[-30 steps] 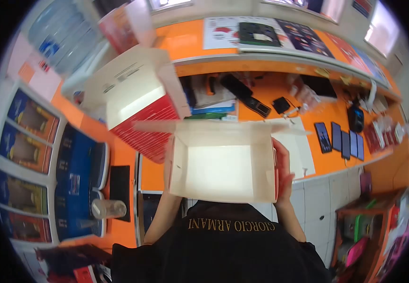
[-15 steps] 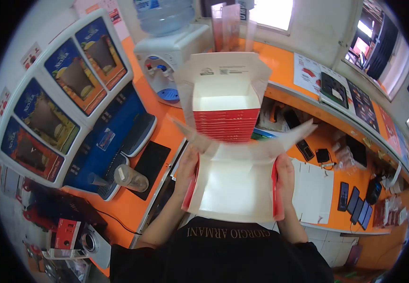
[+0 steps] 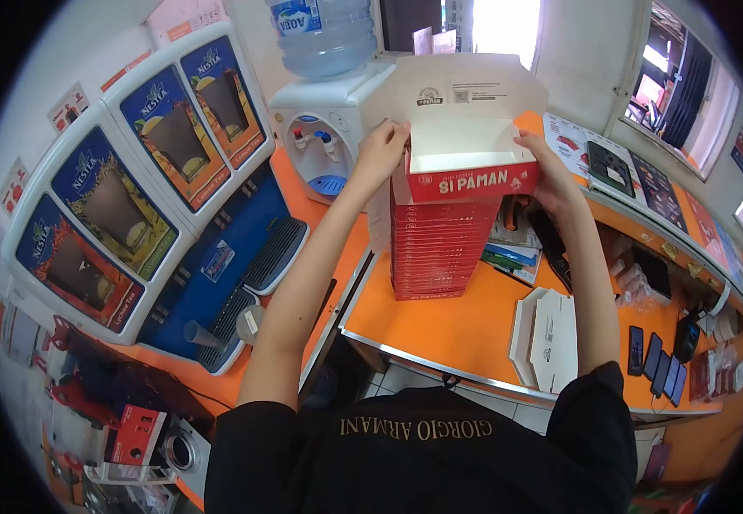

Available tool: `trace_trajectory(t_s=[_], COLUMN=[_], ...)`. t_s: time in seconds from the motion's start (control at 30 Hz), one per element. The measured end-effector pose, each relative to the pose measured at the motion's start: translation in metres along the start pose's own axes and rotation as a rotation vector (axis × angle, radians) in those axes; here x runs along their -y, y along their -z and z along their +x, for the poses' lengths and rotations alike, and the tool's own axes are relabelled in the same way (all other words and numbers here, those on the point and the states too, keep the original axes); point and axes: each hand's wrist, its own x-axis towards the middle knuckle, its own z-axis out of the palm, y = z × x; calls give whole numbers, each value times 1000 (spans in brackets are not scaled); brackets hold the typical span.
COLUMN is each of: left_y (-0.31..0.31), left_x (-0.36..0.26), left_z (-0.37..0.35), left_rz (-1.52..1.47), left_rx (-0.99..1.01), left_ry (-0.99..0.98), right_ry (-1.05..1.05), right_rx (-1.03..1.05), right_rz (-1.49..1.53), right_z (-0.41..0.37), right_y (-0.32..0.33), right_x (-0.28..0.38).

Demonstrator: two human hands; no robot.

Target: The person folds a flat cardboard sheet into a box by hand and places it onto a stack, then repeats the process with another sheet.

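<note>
Pale walls (image 3: 572, 68) around an orange-topped bench (image 3: 423, 338) with a metal front edge; at the back left, a white plastic water dispenser (image 3: 337, 103). On the bench, a tall, upright stack of red cardboard boxes (image 3: 438, 248). Atop that stack, between both hands, an open red-and-white cardboard box (image 3: 474, 182), with raised white lid (image 3: 491, 77) and bare white interior. At the left rim, left hand (image 3: 380, 150), fingers bent and apparently pinched on the edge. At the right wall, right hand (image 3: 551, 176), thumb over the rim, other fingers outside, clamped on the cardboard; pressure impossible to tell. Right of the stack, near the bench's front, folded white cardboard pieces (image 3: 553, 343).

Probably light, being hollow; fairly stiff along folded walls, likely floppier at the lid, easily dented, perhaps slightly slippery on the printed faces. Best gripped gently and evenly by both side walls, close to the corners.
</note>
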Motion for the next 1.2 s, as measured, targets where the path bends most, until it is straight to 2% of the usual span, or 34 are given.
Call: trace_trajectory(t_s=[0.03, 0.07, 0.17, 0.2, 0.27, 0.33, 0.4, 0.47, 0.53, 0.6, 0.63, 0.77, 0.9, 0.97, 1.0, 1.07, 1.1, 1.13, 1.2], left_y=[3, 4, 12, 12, 13, 6, 1, 3, 4, -1, -2, 0, 2, 7, 10, 14, 20, 22, 26], left_x=[-6, -11, -22, -21, -19, 8, 8, 1, -15, -25, -22, -8, 13, 22, 23, 25, -2, -1, 3], left_z=[2, 0, -10, -12, -18, -16, -28, -35, -42, -51, -48, -25, -16, -9, -10, -13, -15, -18, -26], left_rz=[82, 80, 331, 331, 713, 646, 764, 703, 643, 527, 612, 534, 539, 693, 693, 702, 499, 495, 108], left_rx=[80, 86, 329, 332, 353, 367, 311, 320, 324, 217, 233, 279, 192, 468, 469, 461, 562, 566, 411], left_ry=[78, 71, 88, 85, -42, -35, 4, 8, 3, -164, -126, 8, -106, 126, 126, 96, 276, 276, 347], right_ry=[-14, -8, -36, -34, -60, 0, 59, -33, -17, -7, -25, -15, 41, -28, -92, -75, -60, -63, -151], right_rx=[-9, -17, 11, 7, 48, 56, 69, 101, 108, 119, 80, 65, 110, 141, 169, 199, 232, 228, 237], right_rz=[-22, -21, -109, -108, -173, -207, -240, -199, -157, -115, -128, -146, -193, -223, -254, -218, -182, -183, -158], right_z=[6, 13, 23, 26, 34, 42, 50, 57, 47, 37, 33, 37, 52, 49, 47, 51, 53, 52, 51], right_y=[0, 1, -9, -13, -17, -15, -11, 0, 5, 5, 4, 1, 3, -4, -8, -10, -8, -6, -2], right_x=[4, 4, 0, -1, -9, -22, -32, -36, -19, -2, 2, -6, -10, -14, -14, -25, -29, -31, -34])
